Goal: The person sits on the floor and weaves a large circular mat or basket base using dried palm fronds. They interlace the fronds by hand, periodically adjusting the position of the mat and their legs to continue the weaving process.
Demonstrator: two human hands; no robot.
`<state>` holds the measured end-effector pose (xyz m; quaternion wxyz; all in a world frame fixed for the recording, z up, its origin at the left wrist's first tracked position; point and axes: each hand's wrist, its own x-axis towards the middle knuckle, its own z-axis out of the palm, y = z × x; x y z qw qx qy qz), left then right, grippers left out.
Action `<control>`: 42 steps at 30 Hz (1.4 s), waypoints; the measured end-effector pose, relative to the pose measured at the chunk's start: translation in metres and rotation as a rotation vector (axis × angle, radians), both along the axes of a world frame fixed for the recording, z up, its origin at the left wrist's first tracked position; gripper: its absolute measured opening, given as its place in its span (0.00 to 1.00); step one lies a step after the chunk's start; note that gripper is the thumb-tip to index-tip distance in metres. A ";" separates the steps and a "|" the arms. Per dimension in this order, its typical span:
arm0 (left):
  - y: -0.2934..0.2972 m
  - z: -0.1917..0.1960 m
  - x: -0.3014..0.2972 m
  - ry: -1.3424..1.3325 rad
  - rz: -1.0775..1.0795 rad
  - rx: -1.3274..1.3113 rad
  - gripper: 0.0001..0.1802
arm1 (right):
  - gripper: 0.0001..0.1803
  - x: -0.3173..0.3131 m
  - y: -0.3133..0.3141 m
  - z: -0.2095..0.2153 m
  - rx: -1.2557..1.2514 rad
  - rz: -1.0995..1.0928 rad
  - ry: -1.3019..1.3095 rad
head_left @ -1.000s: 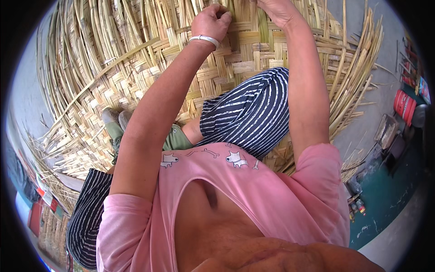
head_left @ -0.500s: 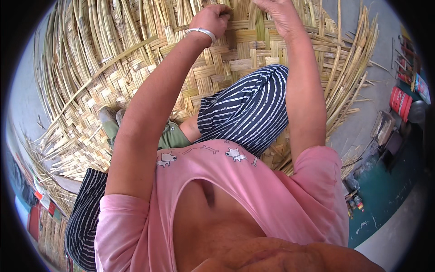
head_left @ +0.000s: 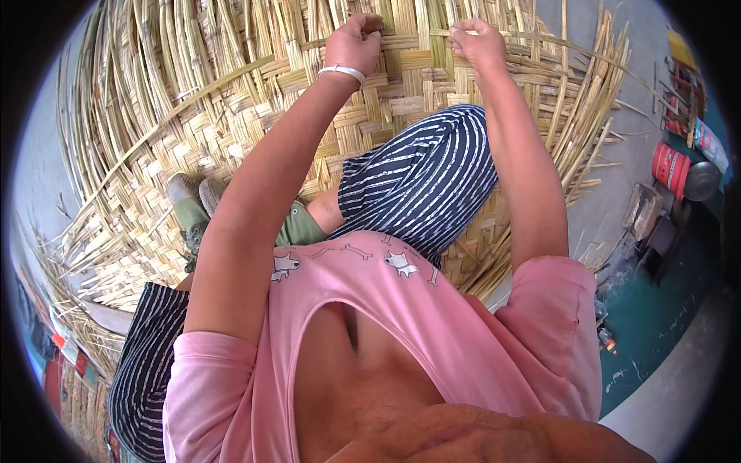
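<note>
I sit on a large mat being woven from flat, straw-coloured reed strips, with long loose ends at its far and side edges. One long reed strip crosses the mat from the left towards my hands. My left hand, a silver bangle at its wrist, is closed with its fingertips at this strip near the far edge. To its right, my right hand pinches a strip between thumb and fingers, and the strip runs on beyond it to the right. Whether both hands hold one continuous strip is hard to see.
Loose reed ends stick out at the right. Beyond them, on the grey floor, stand a red tin, a dark round pot and a wooden block. My bent knee in striped cloth and green shoe rest on the mat.
My right hand has come down and closer in, its fingers now pinched at a strip. The left hand has shifted slightly towards me. The whole view has moved a little.
</note>
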<state>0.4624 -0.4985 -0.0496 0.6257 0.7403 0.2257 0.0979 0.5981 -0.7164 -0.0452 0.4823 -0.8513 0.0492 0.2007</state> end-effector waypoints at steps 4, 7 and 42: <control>0.024 0.000 -0.006 0.016 -0.195 0.308 0.16 | 0.07 -0.026 0.038 0.061 -0.580 0.254 -0.359; 0.024 0.012 -0.004 0.227 -0.327 0.453 0.17 | 0.09 -0.016 0.021 0.038 -0.443 0.229 -0.324; -0.071 0.018 0.071 0.112 -0.055 0.149 0.13 | 0.12 0.061 0.024 0.054 -0.517 0.493 -0.610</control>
